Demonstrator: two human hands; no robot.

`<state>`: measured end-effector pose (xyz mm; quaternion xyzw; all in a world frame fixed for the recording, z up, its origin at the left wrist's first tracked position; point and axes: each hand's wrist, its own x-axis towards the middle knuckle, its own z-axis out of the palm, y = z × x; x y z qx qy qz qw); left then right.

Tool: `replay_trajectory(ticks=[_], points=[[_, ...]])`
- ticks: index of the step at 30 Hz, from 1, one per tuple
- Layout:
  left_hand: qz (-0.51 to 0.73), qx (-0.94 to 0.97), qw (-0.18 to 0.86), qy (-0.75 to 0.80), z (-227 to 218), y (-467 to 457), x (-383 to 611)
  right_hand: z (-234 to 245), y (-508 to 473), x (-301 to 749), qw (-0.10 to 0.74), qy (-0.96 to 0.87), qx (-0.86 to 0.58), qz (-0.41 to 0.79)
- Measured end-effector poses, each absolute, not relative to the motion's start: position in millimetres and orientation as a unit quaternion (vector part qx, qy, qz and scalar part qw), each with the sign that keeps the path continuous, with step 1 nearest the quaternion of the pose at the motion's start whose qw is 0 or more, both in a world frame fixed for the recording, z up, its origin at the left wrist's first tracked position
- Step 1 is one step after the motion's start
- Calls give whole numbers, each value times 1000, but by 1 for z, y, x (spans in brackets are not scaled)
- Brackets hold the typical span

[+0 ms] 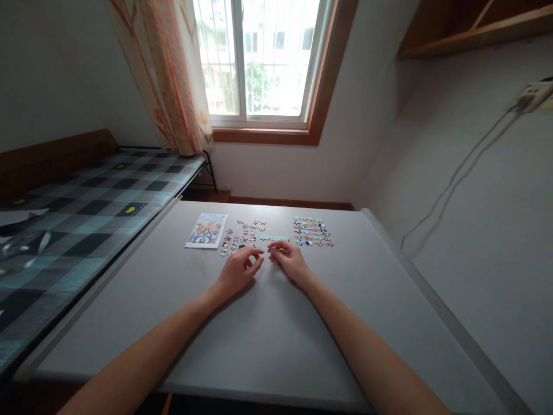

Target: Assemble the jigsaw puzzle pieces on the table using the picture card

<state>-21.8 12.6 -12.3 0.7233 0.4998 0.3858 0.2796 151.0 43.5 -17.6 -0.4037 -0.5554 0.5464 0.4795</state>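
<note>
Both my hands rest on a grey table [268, 323], close together near its far middle. My left hand [238, 270] has its fingers curled, thumb and forefinger pinched towards the loose jigsaw pieces [242, 235] just beyond it. My right hand [288, 258] is curled too, fingertips pinched together on what looks like a small piece. A short joined strip of pieces [275, 237] lies just past the fingers. A denser patch of loose pieces [311, 231] sits to the right. A colourful picture card [207, 230] lies to the left.
A bed with a checked blue-and-black cover [86, 213] runs along the table's left edge. A white wall [475, 190] with a cable and socket stands to the right. A window [259, 57] and a curtain [168, 75] are ahead.
</note>
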Motion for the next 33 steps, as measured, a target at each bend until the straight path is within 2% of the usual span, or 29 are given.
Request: replay_trajectory(ticks=[14, 22, 28, 33], points=[[381, 767, 217, 469, -17, 20, -31, -18, 33, 149, 482, -541, -382, 574], [399, 756, 222, 469, -19, 22, -30, -18, 32, 145, 485, -522, -390, 583], [442, 690, 320, 475, -21, 24, -31, -19, 32, 145, 495, -563, -429, 503], [442, 688, 328, 473, -21, 24, -30, -20, 30, 147, 498, -625, -435, 414]])
